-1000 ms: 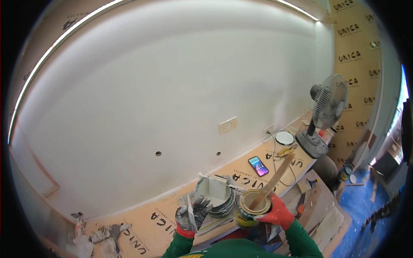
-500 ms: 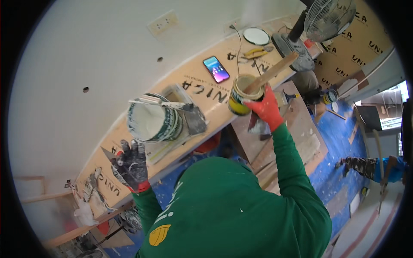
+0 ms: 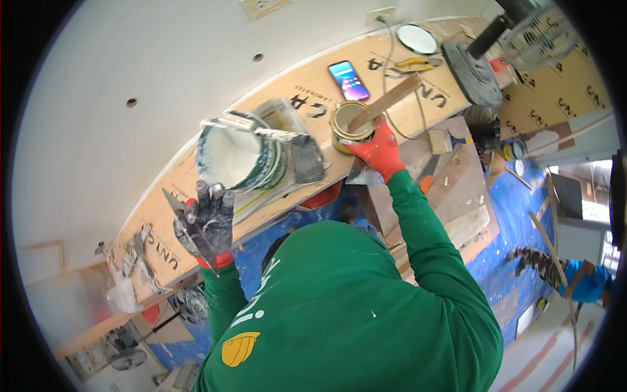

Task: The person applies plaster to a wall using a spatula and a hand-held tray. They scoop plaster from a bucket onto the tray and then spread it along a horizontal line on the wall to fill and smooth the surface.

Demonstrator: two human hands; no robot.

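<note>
My left hand [image 3: 204, 222], in a dark plaster-smeared glove, holds a putty knife [image 3: 172, 201] against the palm, fingers fairly straight, left of a white-coated bucket [image 3: 273, 164]. A flat tool [image 3: 277, 134] with white residue lies across the bucket. My right hand [image 3: 377, 151], gloved in red, grips a small paint can [image 3: 339, 134] at the counter's front edge. A wooden stick [image 3: 405, 88] stands slanted in the can. Behind the can are a phone [image 3: 347, 80] and yellow-handled pliers [image 3: 411, 64].
The paper-covered counter [image 3: 170, 219] runs along a white wall, with a round lid [image 3: 417, 40] and fan [image 3: 470, 75] at its far right. Below are a board with tools [image 3: 460, 202] and blue floor covering [image 3: 516, 222]. Another person [image 3: 584, 281] in blue is at far right.
The view has tipped down, showing more floor and my green-shirted body. Since half a second ago, my right hand has shifted the can leftward, closer below the phone.
</note>
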